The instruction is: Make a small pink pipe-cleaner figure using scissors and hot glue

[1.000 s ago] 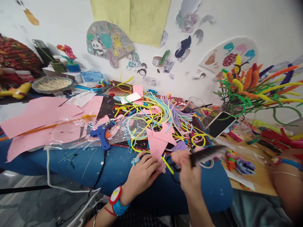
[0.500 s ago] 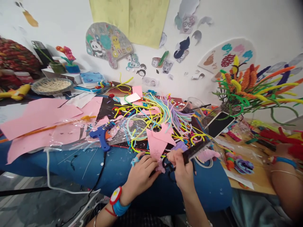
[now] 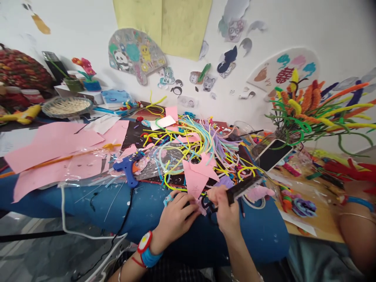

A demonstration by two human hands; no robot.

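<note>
My left hand (image 3: 178,211) is closed on a small fluffy pink-purple piece (image 3: 201,207) near the front edge of the blue-covered table. A light blue ornament sits at its fingers. Just right of it, my right hand (image 3: 225,207) is wrapped round a dark, flat-bladed tool (image 3: 243,188), whose blade slants up to the right. Black scissor-like loops show between the two hands, partly hidden by the fingers. Directly behind the hands lie cut pink paper pieces (image 3: 196,178) and a heap of pastel and yellow pipe cleaners (image 3: 205,137).
A blue glue gun (image 3: 127,168) with a black cord lies left of the hands. Pink sheets (image 3: 58,145) cover the left side. A phone (image 3: 274,154) leans near the pipe-cleaner bouquet (image 3: 311,105). Another person's arm (image 3: 357,231) rests at the far right.
The whole view has shifted slightly, so the surroundings sit a little further right. Both hands keep nearly the same pose and hold the same things.
</note>
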